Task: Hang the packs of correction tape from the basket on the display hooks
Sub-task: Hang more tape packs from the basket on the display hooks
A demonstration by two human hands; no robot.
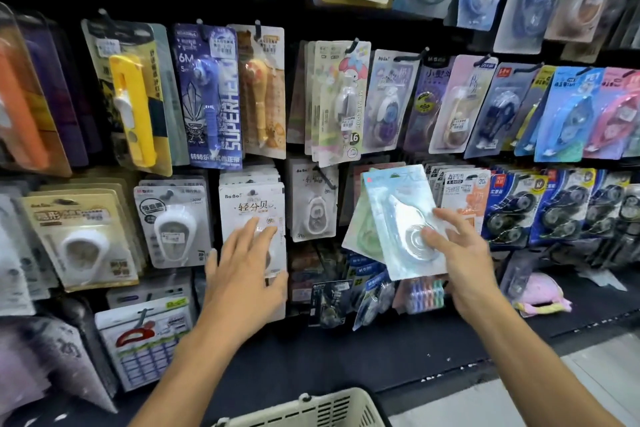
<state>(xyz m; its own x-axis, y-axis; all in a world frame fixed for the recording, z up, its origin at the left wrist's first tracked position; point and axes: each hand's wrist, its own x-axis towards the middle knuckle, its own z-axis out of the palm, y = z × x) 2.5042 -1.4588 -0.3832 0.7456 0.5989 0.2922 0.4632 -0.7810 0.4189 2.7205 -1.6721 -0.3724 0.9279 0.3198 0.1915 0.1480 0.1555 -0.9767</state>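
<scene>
The right hand (460, 253) pinches a pale blue correction-tape pack (401, 218) by its lower right, thumb on the clear blister and fingers behind the card, holding it tilted in front of the display wall. A green pack (360, 236) shows fanned out behind it, apparently in the same grip. Just right of them hangs a stack of white-and-orange packs (465, 191), then rows of blue-carded packs (519, 208). A bare black hook (323, 177) juts out just left of the held packs, above a small white pack (315, 215).

The left hand (246, 267) reaches forward with fingers spread and straight, fingertips resting on the front of a hanging white BaBo pack (252, 208); it grips nothing.

The rim of a cream plastic basket (311, 409) sits at the bottom edge, between the forearms; its contents are out of sight. A pink object (540, 291) lies on the dark shelf (381, 350) at right.
</scene>
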